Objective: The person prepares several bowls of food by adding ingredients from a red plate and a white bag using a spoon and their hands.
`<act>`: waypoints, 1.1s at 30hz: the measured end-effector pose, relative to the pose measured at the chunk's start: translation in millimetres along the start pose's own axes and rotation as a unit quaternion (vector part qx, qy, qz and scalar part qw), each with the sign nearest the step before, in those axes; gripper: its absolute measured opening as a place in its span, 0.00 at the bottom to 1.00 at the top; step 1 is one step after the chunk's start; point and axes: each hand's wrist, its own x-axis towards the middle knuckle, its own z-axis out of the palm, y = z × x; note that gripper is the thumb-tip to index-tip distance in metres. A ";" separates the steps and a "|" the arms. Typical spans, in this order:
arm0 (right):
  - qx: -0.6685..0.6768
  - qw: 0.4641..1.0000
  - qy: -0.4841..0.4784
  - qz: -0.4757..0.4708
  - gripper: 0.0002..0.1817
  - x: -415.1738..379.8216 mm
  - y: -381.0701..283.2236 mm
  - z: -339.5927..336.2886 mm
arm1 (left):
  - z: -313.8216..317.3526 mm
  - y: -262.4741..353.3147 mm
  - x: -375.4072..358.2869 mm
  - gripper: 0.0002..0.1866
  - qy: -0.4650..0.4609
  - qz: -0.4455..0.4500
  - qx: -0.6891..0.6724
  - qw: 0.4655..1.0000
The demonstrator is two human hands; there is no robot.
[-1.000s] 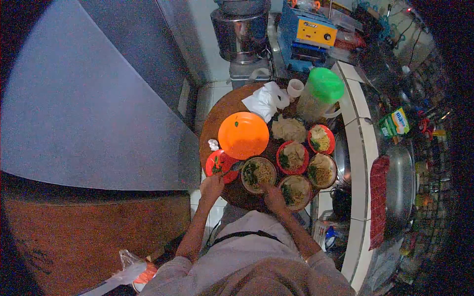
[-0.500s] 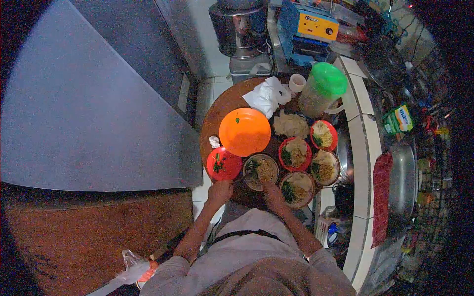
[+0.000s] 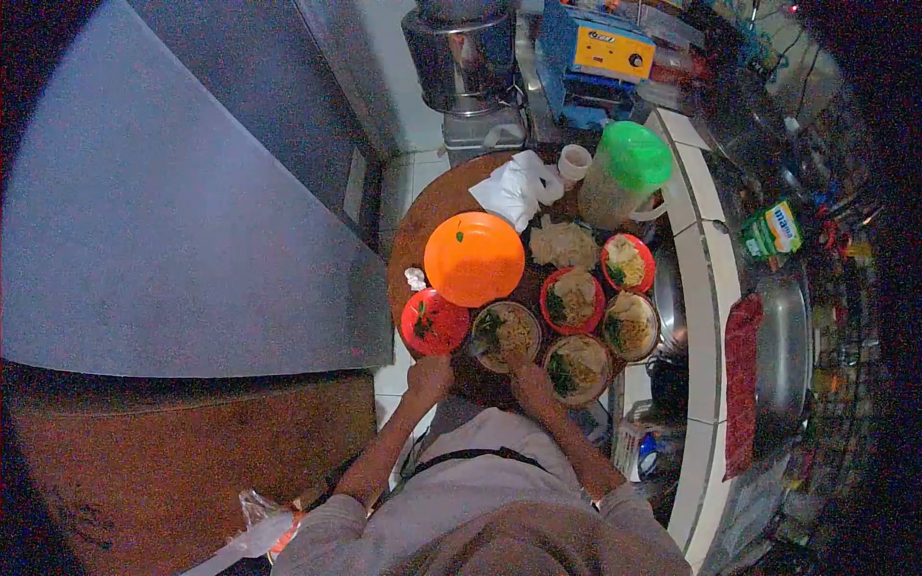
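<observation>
My left hand [image 3: 429, 377] is closed just below the near rim of a red plate [image 3: 420, 339], which carries scattered green leaves. What its fingers hold, if anything, does not show. My right hand [image 3: 529, 382] is closed at the near edge of a bowl of noodles [image 3: 519, 331] with dark greens on its left side. Its fingertips are small and dim, so I cannot make out what is in them. A greyish shape, perhaps a utensil, shows at the bowl's left rim. Right beside this hand stands another bowl of noodles [image 3: 583, 363] with greens.
An orange plate [image 3: 475, 274] with one leaf lies further back on the round wooden table [image 3: 437, 197]. Several filled bowls, white tissue [image 3: 514, 192], a cup [image 3: 574, 161] and a green-lidded pitcher [image 3: 629, 163] are around it. A tiled ledge [image 3: 706, 298] borders the right side.
The greens in the middle noodle bowl show more plainly now. My left hand has shifted slightly; my right hand stays at the bowl's near edge. The whole view has moved a little.
</observation>
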 end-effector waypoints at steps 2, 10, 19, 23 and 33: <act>0.018 0.971 -0.181 0.157 0.24 6.4 -23.1 -28.2 | 7.6 -3.0 2.9 0.12 -0.029 -0.007 -0.002 1.000; -0.038 0.999 0.008 0.010 0.21 10.4 15.1 0.0 | 1.6 2.7 1.7 0.11 -0.014 0.016 0.001 1.000; 0.002 1.000 0.005 0.023 0.21 -1.2 6.8 -37.9 | 35.3 -42.5 23.4 0.13 0.072 -0.020 -0.070 0.995; 0.035 0.997 -0.026 0.070 0.19 3.1 -8.8 -46.1 | -11.1 -30.1 9.3 0.13 0.070 -0.046 -0.023 0.996; 0.012 0.998 0.048 0.044 0.13 3.3 4.2 -14.5 | 15.0 -34.8 0.1 0.14 0.067 0.035 0.011 0.997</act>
